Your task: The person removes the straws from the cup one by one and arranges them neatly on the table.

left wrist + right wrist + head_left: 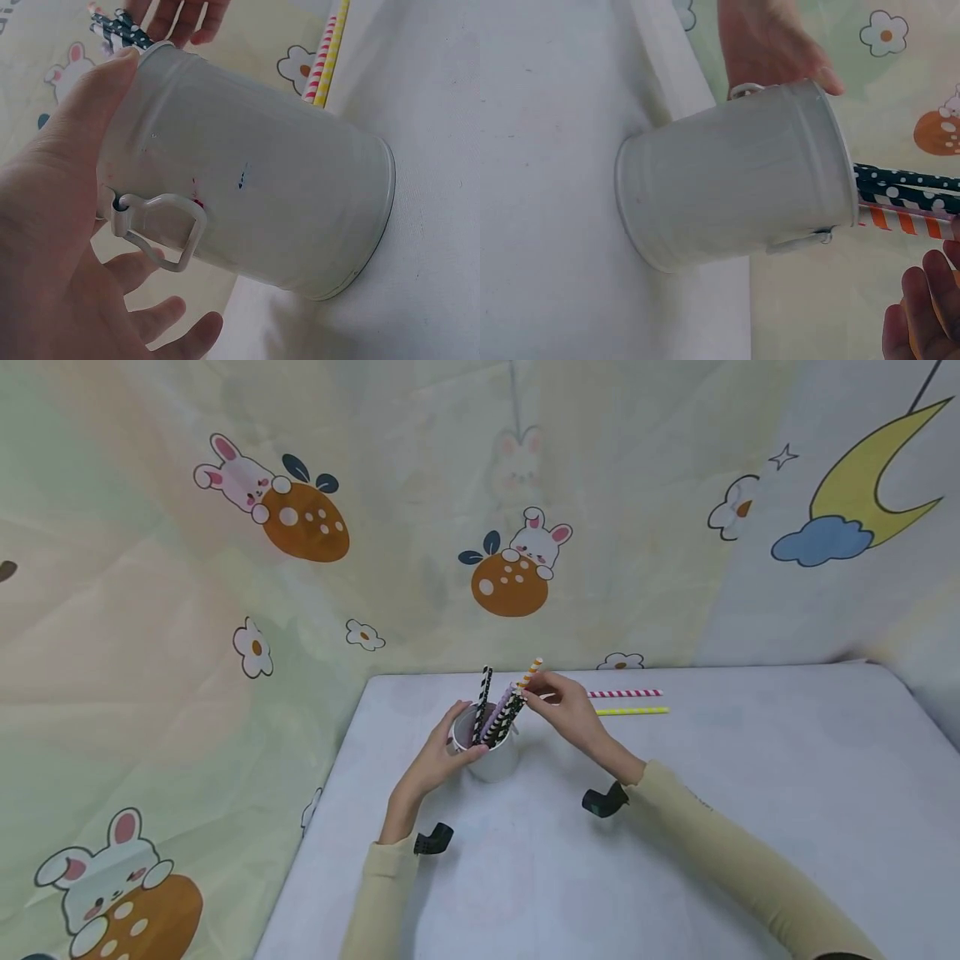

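My left hand (435, 758) holds a white metal bucket (247, 165) at its rim, the thumb on the near edge and the fingers round the far side. The bucket stands on the table, with small side handles (199, 232). Several paper straws lean in it: black ones with white patterns (483, 689), a purple one (497, 710) and an orange-and-white striped one (900, 219). Above the rim, my right hand (570, 708) pinches the upper part of the orange striped straw between thumb and fingers.
Behind my right hand, a red-and-white striped straw (626, 693) and a yellow one (633, 711) lie side by side on the white-covered table (750, 760). A curtain printed with rabbits (405, 593) hangs behind and to the left. Black wrist cameras (603, 800) stick out from the sleeves.
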`<state>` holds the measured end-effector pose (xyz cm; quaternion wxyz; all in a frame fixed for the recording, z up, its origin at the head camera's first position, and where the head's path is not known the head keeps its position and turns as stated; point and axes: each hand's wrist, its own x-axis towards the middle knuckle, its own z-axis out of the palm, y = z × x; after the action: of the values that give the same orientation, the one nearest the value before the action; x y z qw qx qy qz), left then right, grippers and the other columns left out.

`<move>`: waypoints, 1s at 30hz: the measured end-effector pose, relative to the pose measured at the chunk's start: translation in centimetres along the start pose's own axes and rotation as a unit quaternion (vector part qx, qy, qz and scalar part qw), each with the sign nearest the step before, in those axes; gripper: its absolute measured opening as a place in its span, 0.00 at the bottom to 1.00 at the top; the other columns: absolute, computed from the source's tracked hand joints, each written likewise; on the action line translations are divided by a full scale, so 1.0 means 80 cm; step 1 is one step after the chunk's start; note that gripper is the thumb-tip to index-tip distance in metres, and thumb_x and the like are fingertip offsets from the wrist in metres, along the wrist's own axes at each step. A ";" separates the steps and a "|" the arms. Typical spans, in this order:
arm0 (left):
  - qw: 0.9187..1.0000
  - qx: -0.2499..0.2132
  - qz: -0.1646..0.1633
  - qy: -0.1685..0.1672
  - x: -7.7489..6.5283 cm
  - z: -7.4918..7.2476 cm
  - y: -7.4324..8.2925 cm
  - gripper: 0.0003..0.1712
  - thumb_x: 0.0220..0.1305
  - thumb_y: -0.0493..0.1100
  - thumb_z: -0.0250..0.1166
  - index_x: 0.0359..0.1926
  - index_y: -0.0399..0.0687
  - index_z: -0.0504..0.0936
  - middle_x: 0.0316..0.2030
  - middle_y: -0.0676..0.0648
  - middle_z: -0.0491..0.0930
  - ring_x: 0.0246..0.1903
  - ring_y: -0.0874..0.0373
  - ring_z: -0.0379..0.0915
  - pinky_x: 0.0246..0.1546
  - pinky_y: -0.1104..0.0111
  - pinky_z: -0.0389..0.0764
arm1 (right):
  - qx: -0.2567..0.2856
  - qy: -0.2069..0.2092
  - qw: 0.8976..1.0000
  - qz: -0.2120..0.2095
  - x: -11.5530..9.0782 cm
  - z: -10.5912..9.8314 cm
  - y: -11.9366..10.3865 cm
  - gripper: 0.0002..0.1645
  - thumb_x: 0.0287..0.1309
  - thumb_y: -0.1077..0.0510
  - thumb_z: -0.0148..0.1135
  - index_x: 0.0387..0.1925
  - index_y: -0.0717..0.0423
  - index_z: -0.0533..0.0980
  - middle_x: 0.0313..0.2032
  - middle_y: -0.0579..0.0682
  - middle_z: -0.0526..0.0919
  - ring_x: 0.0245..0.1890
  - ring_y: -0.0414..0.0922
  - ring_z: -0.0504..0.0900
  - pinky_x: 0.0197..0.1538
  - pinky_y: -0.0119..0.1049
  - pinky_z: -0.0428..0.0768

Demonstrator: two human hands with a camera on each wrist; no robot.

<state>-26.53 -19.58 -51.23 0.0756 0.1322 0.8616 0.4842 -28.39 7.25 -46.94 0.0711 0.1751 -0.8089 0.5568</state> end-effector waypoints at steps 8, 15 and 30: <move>1.000 -0.004 0.001 0.002 0.001 0.001 0.002 0.48 0.61 0.55 0.72 0.76 0.70 0.55 0.79 0.50 0.49 0.78 0.50 0.44 0.74 0.42 0.54 | 0.009 0.009 1.000 0.005 0.004 -0.012 -0.009 0.15 0.65 0.45 0.65 0.46 0.49 0.81 0.45 0.49 0.85 0.48 0.46 0.83 0.53 0.46 0.83; 1.000 0.003 -0.004 0.002 0.001 0.001 0.003 0.50 0.59 0.59 0.72 0.76 0.70 0.55 0.80 0.50 0.47 0.79 0.50 0.42 0.74 0.43 0.55 | 0.010 0.020 1.000 0.001 0.006 -0.017 -0.010 0.18 0.66 0.46 0.65 0.49 0.53 0.81 0.46 0.51 0.85 0.48 0.47 0.82 0.52 0.46 0.82; 1.000 -0.003 0.001 0.003 -0.002 0.001 0.005 0.50 0.59 0.59 0.72 0.77 0.69 0.55 0.80 0.50 0.47 0.79 0.50 0.42 0.75 0.43 0.54 | 0.022 0.046 0.999 -0.014 0.009 -0.036 -0.021 0.17 0.67 0.47 0.65 0.50 0.53 0.81 0.47 0.51 0.84 0.48 0.46 0.81 0.51 0.34 0.81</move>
<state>-26.29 -19.39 -50.95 0.0727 0.1311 0.8604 0.4871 -28.69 9.23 -44.19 0.1122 0.1616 -0.7897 0.5811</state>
